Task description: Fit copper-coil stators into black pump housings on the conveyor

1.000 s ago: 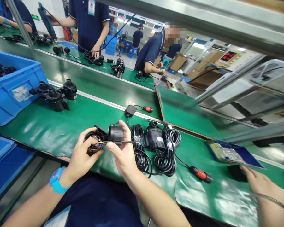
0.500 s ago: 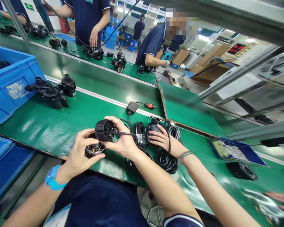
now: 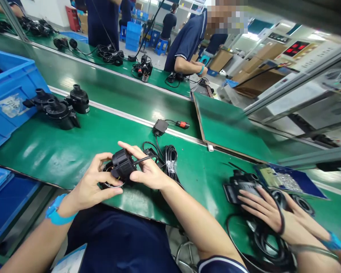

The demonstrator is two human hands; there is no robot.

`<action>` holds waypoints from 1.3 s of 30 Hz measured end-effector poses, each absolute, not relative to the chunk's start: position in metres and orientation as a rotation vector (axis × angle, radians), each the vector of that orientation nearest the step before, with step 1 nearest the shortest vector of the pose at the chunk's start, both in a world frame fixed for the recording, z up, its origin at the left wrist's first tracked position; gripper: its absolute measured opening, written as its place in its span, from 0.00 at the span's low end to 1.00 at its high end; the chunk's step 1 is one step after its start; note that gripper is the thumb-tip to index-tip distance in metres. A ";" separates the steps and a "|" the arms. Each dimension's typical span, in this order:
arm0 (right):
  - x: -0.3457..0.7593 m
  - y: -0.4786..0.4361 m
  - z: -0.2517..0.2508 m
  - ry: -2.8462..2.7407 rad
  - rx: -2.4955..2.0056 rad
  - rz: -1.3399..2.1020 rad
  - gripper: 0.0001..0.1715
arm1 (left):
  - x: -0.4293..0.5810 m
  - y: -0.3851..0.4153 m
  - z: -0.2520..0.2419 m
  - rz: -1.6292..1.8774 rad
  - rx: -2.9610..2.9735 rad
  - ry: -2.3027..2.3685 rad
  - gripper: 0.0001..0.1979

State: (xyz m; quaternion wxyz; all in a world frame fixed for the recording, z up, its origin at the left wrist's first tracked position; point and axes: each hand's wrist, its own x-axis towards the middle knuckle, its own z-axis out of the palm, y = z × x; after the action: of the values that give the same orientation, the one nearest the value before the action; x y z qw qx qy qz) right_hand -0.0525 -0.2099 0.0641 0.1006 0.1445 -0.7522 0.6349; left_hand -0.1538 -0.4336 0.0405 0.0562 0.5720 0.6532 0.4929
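Note:
My left hand [image 3: 95, 180] is curled around a round, metal-rimmed motor part [image 3: 113, 185], mostly hidden by fingers. A black ribbed motor cap [image 3: 123, 163] sits tilted against the top of that part, and my right hand [image 3: 147, 168] grips it from the right. From the cap a black cable runs past my right hand to a bundled cable coil [image 3: 170, 157] on the green bench. A flat black box [image 3: 160, 127] and a red-and-black connector [image 3: 183, 124] lie behind.
Black pump housings [image 3: 58, 113] stand beside a blue crate [image 3: 14, 98] at left. At right, a co-worker's hands [image 3: 261, 208] rest on a black pump [image 3: 241, 184] with coiled cable, near a blue tray [image 3: 292, 181] of small parts. A metal rail runs along the bench's back.
The co-worker's hand has carried the black pump and its cable coil rightward, away from beside my right hand. Between my hands the ribbed cap has tipped more upright over the motor part.

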 end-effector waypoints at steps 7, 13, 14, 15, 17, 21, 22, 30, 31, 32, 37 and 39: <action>-0.052 -0.212 0.066 -2.127 0.398 2.064 0.38 | -0.158 -0.434 0.044 1.454 1.954 2.099 0.08; -0.046 -0.221 0.056 -1.898 0.264 2.228 0.34 | -0.154 -0.429 0.040 1.555 2.069 2.086 0.15; -0.045 -0.224 0.054 -1.861 0.235 2.250 0.35 | -0.155 -0.429 0.041 1.514 2.078 2.091 0.13; -0.045 -0.226 0.053 -1.825 0.196 2.274 0.35 | -0.156 -0.428 0.042 1.490 2.081 2.092 0.13; -0.045 -0.230 0.051 -1.741 0.097 2.322 0.36 | -0.158 -0.427 0.043 1.526 2.068 2.052 0.16; -0.047 -0.234 0.050 -1.646 -0.049 2.354 0.37 | -0.160 -0.423 0.042 1.653 2.053 1.997 0.22; -0.047 -0.234 0.051 -1.652 -0.065 2.346 0.37 | -0.160 -0.422 0.041 1.650 2.068 2.009 0.21; -0.044 -0.232 0.055 -1.713 -0.026 2.305 0.37 | -0.161 -0.421 0.042 1.561 2.110 2.064 0.15; -0.044 -0.232 0.055 -1.692 -0.043 2.320 0.37 | -0.161 -0.420 0.042 1.590 2.089 2.057 0.18; -0.045 -0.232 0.055 -1.665 -0.067 2.338 0.38 | -0.162 -0.419 0.043 1.614 2.071 2.051 0.20; -0.046 -0.233 0.054 -1.514 -0.164 2.388 0.37 | -0.162 -0.416 0.049 1.532 2.116 2.058 0.17; -0.045 -0.232 0.054 -1.537 -0.163 2.362 0.37 | -0.162 -0.416 0.053 1.478 2.131 2.049 0.16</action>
State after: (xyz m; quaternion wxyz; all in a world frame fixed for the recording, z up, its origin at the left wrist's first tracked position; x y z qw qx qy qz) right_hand -0.0452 -0.2321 0.0544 0.1587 -0.0570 -0.5376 0.8261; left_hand -0.1618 -0.4158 0.0532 -0.0819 0.6426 0.6178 0.4457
